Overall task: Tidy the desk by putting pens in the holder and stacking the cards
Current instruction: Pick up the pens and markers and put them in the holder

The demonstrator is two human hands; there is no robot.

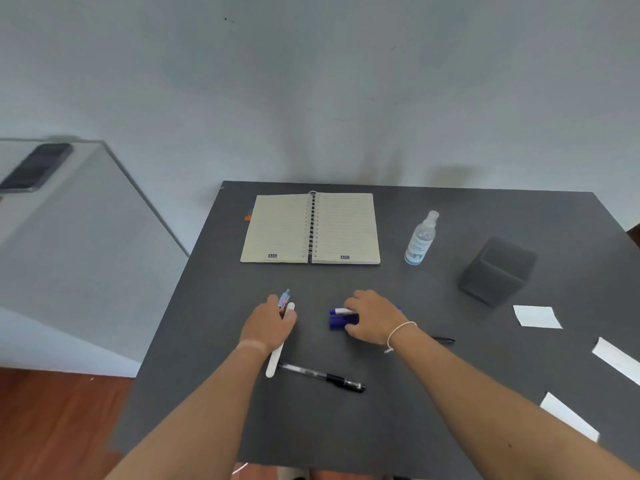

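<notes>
My left hand [268, 325] is closed around a white pen [275, 362] and a pink-and-blue pen [284, 297] near the middle of the dark desk [398, 427]. My right hand [372, 318] grips a bunch of blue markers [341, 318] just to the right. A clear pen with a black grip [322, 376] lies loose in front of my left hand. Another black pen [445, 340] pokes out from behind my right wrist. The dark square pen holder [497, 271] stands at the right. Three white cards [536, 317] [616, 360] [568, 417] lie apart along the right edge.
An open spiral notebook [310, 228] lies at the back of the desk. A clear sanitizer spray bottle [419, 239] stands between notebook and holder. A grey side table [86, 216] with a phone [36, 167] on it stands to the left, above wooden floor [59, 427].
</notes>
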